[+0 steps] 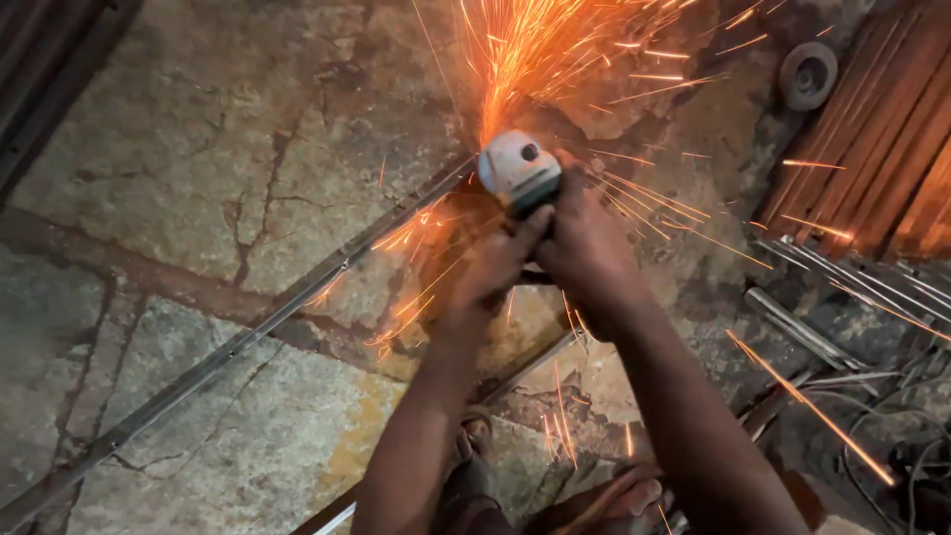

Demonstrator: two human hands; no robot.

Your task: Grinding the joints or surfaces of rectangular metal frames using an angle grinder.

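While sparks fly, both hands' (540,253) grip clamps grey grinder (518,170) over long steel bar (228,352).

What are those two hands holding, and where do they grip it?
Both the left hand and the right hand grip an angle grinder by its body, behind the pale head. Sparks hide the disc.

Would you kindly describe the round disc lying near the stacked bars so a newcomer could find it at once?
Start at the stack of rusty bars leaning along the right edge of the cracked stone floor. Just left of their upper end, beyond the spark fan, lies the grey disc. It alone is round with a centre hole; everything nearby is long and straight.
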